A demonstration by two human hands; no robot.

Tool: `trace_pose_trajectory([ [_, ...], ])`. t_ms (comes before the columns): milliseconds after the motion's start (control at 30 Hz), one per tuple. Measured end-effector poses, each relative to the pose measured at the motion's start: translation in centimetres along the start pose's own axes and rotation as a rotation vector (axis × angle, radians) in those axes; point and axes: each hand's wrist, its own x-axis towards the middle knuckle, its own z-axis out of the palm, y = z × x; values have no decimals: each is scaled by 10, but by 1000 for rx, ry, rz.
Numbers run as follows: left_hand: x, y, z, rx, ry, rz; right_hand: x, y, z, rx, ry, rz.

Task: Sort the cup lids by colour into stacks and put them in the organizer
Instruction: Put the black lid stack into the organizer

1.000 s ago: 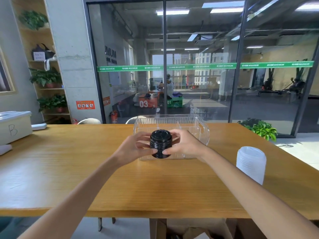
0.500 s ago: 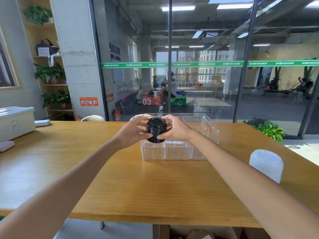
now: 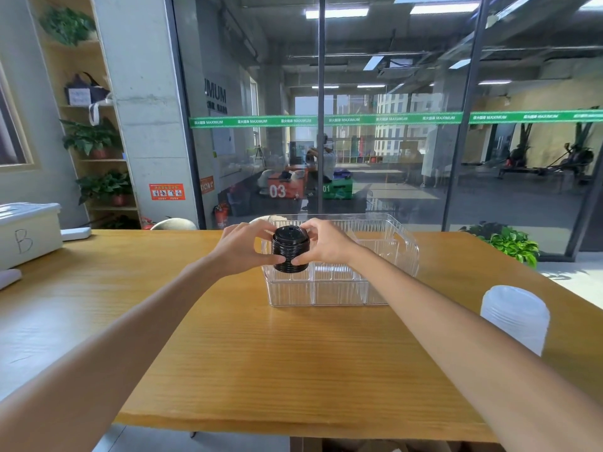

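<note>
A stack of black cup lids point(image 3: 290, 249) hangs upright over the left part of the clear plastic organizer point(image 3: 385, 288), just above its rim. My left hand point(image 3: 243, 247) grips the stack's left side and my right hand point(image 3: 326, 244) grips its right side. The organizer stands on the wooden table and has several compartments with clear dividers. A stack of white translucent lids point(image 3: 515, 316) stands on the table at the right, apart from both hands.
A white box marked B point(image 3: 27, 234) sits at the table's left end, with a small white object point(image 3: 76, 233) behind it. Chair backs point(image 3: 174, 224) show behind the table's far edge. A glass wall runs behind the table.
Both hands have lifted the black lid stack from the table in front of the organizer up and forward, over its left compartments.
</note>
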Motion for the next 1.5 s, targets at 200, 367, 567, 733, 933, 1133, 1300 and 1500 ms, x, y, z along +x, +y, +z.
trace_pose_trajectory([
  [200,7,-10,8,20,31,37,9,6,5,-33,-7,11],
  [367,19,-17,12,119,-8,93,19,12,9,-100,-10,21],
  [567,30,-19,21,278,-92,140,25,23,13,-161,-54,48],
  [733,35,-18,25,327,-136,143,26,26,17,-224,-65,52],
  [933,43,-16,23,421,-231,143,32,28,21,-311,-95,19],
  [1133,39,-23,25,338,-183,101,34,34,24,-310,-90,11],
  [1300,28,-32,31,197,-156,48,30,36,34,-384,-52,-41],
  [1500,34,-23,24,355,-229,86,30,35,35,-411,-63,-39],
])
